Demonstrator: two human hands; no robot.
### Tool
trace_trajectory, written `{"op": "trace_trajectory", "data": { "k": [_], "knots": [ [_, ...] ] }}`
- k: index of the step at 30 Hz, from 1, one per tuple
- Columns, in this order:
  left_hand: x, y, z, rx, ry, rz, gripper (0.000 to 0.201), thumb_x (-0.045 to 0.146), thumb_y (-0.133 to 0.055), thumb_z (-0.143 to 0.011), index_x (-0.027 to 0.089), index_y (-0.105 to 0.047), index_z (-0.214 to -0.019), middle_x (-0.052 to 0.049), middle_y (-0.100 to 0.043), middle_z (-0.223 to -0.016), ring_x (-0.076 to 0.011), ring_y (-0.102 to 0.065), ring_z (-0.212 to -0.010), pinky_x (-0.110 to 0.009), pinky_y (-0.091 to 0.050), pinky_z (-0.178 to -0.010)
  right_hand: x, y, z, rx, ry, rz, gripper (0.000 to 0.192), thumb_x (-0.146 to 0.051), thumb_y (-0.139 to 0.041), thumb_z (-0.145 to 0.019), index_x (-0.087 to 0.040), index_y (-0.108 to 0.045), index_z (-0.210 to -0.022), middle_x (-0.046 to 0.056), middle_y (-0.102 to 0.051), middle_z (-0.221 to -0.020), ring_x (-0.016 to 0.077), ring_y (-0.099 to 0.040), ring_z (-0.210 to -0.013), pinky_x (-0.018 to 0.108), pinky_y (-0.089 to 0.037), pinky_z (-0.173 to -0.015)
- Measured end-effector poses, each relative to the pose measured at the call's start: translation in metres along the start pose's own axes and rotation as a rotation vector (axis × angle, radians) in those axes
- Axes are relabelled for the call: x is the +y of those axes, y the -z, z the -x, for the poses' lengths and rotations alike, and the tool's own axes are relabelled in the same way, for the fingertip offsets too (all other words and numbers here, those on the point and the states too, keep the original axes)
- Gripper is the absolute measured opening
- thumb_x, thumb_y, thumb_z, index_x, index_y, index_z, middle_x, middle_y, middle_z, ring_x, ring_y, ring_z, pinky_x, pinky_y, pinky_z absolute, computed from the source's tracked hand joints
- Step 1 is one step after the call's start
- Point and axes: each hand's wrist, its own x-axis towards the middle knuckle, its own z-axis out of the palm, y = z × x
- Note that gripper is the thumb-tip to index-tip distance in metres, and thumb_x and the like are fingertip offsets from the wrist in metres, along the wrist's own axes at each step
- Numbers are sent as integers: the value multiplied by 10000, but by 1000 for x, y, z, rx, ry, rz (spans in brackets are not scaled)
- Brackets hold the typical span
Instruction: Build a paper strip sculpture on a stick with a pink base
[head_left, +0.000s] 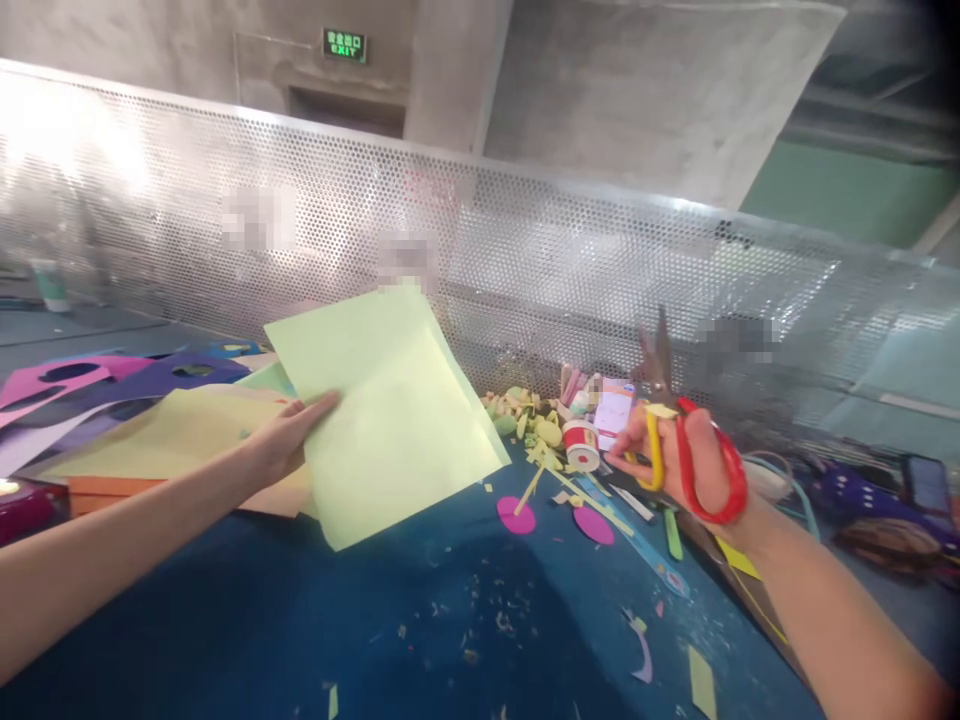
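My left hand [296, 430] is closed on the left edge of a pale green sheet of paper [397, 420], thumb on its face, and holds it tilted above the table. On the right, my right hand [675, 450] has its fingers in the red and yellow handles of a pair of scissors [660, 365]. The blades point up and stand apart, with no paper between them. A gap separates the scissors from the sheet. Under the sheet's lower right lie a magenta paper disc [517, 515] with a pale strip on it and a second magenta disc [593, 525].
Coloured paper sheets [150, 435], some with cut-out holes, are piled at the left. Several pale green cut pieces [536, 420] lie heaped beside a tape roll [582, 446]. Scraps dot the blue table [420, 620]. A perforated metal panel [337, 220] stands behind.
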Motion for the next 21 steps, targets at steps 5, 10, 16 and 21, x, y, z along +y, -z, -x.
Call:
{"op": "trace_trajectory", "data": {
  "k": [5,10,16,21],
  "knots": [
    [5,2,0,21,-22,4,158,144,-638,-777,152,-671,-932,-76,-736,-851,-172,-703,-674,-233,-592,-640,-14,-23,-3,8,-21,-280,692,-789,-213,-750,-221,-577,-903,98,-649,-841,246,-616,-897,373,-508,-802],
    [5,6,-4,13,-21,3,159,154,-636,-779,165,-677,-933,-59,-737,-819,-171,-698,-658,-238,-593,-612,-20,-28,-6,122,-41,-321,704,-819,-196,-717,-239,-523,-948,92,-636,-874,250,-608,-879,372,-505,-763],
    [5,5,-2,26,-18,-11,176,142,-641,-771,161,-669,-943,-43,-736,-829,-162,-689,-653,-241,-588,-620,-37,-17,-7,181,-114,-439,548,-755,-209,-765,-245,-405,-727,-6,-428,-592,165,-455,-532,334,-464,-647],
    [7,4,0,-8,13,-24,173,150,-625,-778,148,-665,-946,-30,-736,-784,-176,-682,-615,-247,-575,-583,-38,-9,1,9,-61,-379,552,-743,-144,-771,-249,-386,-729,-20,-310,-623,156,-334,-511,313,-415,-575]
  ]
}}
